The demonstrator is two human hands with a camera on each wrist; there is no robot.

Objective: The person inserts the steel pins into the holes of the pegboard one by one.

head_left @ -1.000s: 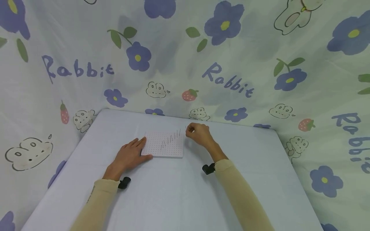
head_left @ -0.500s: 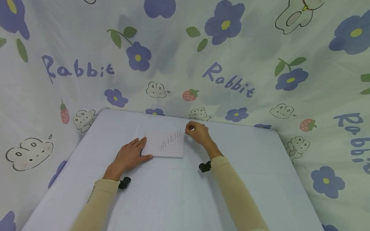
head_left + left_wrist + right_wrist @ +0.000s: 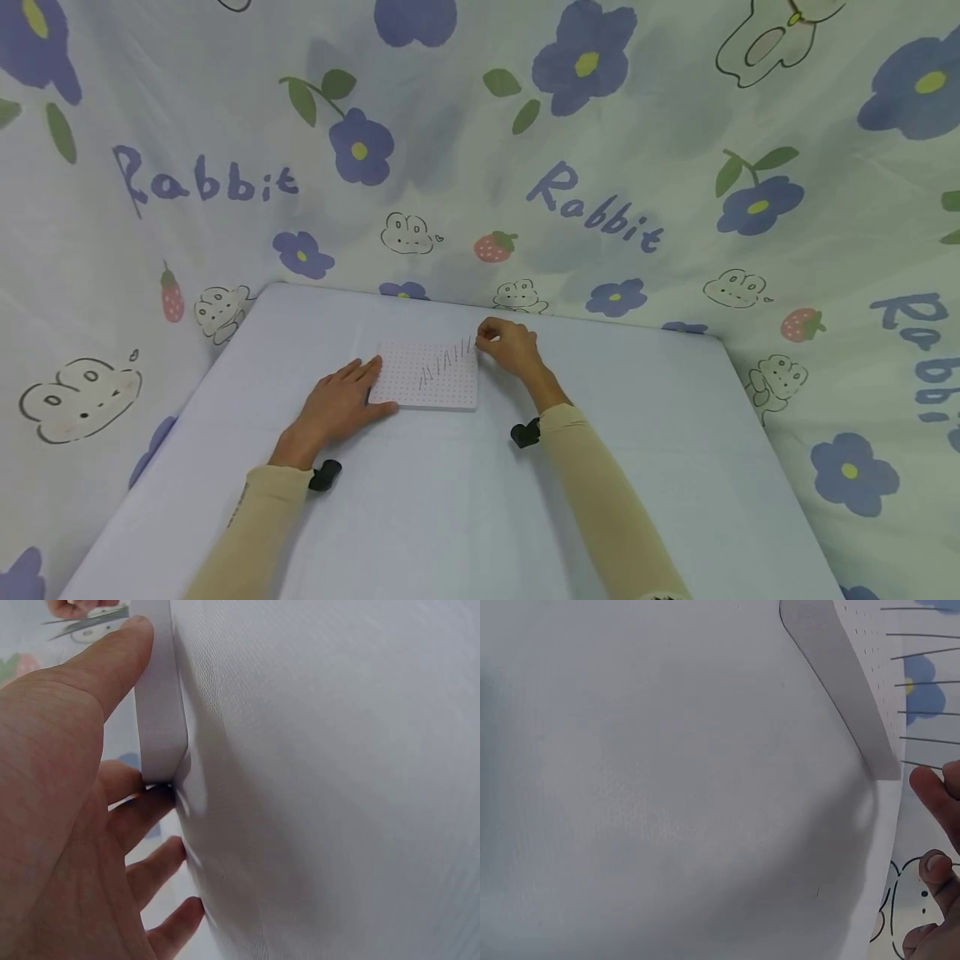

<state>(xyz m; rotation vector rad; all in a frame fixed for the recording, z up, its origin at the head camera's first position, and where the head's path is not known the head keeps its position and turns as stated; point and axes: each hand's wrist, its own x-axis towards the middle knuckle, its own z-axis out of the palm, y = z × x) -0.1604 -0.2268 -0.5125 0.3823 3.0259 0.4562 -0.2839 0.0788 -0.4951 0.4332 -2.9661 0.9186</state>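
A white square board (image 3: 397, 385) with a grid of small holes lies near the table's far side. Several thin dark pins (image 3: 438, 365) stand in it in a slanting row toward its back right corner. My left hand (image 3: 333, 408) rests at the board's left side, fingers spread; in the left wrist view its thumb (image 3: 124, 656) lies along the front edge. At the back right corner, my right hand (image 3: 512, 346) pinches a thin pin between thumb and forefinger. The right wrist view shows the fingertips (image 3: 928, 787) at the end of the row, the pinched pin mostly hidden.
A white cloth covers the table (image 3: 420, 508). Behind it and at both sides hangs a curtain (image 3: 450, 192) printed with flowers and rabbits. Black wrist cameras (image 3: 326, 475) sit beside each sleeve.
My right hand has moved slightly left, from beside the board to its back right corner, still pinching the pin. The left hand and the board stay in place.
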